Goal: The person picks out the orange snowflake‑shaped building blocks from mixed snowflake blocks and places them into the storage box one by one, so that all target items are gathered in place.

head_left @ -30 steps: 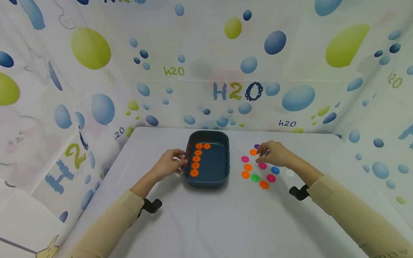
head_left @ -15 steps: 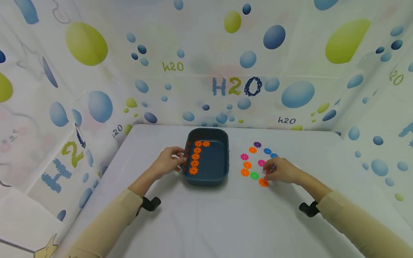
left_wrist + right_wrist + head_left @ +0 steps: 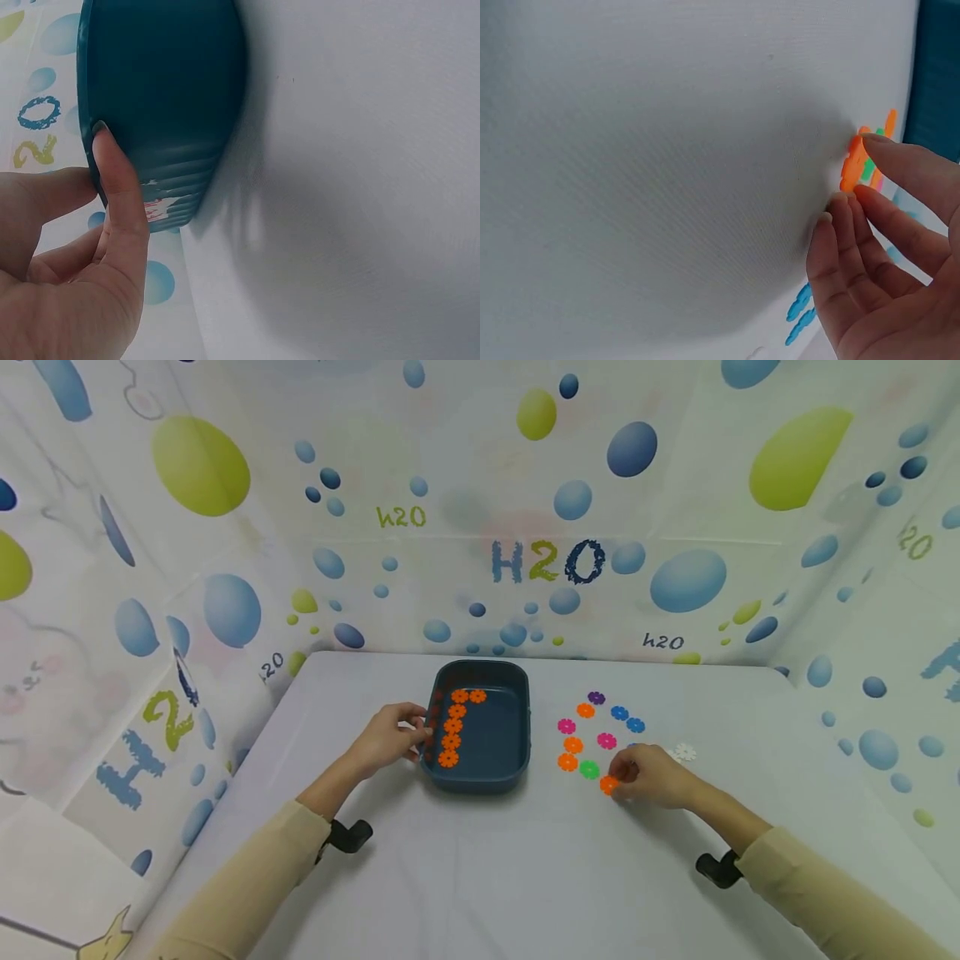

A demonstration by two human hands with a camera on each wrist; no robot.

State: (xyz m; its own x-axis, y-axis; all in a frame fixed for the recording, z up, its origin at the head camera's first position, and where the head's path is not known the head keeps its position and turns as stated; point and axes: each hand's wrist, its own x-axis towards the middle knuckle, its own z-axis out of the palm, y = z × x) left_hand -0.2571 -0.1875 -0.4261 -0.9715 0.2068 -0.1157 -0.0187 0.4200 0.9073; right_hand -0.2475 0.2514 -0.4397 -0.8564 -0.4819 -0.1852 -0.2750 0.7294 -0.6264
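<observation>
My left hand (image 3: 386,739) holds the left rim of a dark blue-green plastic bin (image 3: 477,783); in the left wrist view a finger lies along the bin's outer wall (image 3: 165,82). Inside the bin, orange flower-shaped pieces (image 3: 452,726) form a column with one more beside its far end. Right of the bin, my right hand (image 3: 652,777) has thumb and forefinger at opposite edges of a flat orange flower-shaped piece (image 3: 608,785), pinching it close to the table, as the right wrist view shows too (image 3: 853,165). A green flower piece (image 3: 589,769) lies beside it.
More flower pieces lie scattered around: orange (image 3: 567,762), pink (image 3: 607,741), purple (image 3: 596,697), blue (image 3: 619,713) and white (image 3: 684,752). The right hand covers part of this group. A white cloth (image 3: 480,877) covers the table, and a patterned curtain (image 3: 465,518) stands behind it.
My right hand has come from the far side of the scattered pieces toward the near orange one and closed its fingertips on it. The left hand stays at the bin's rim.
</observation>
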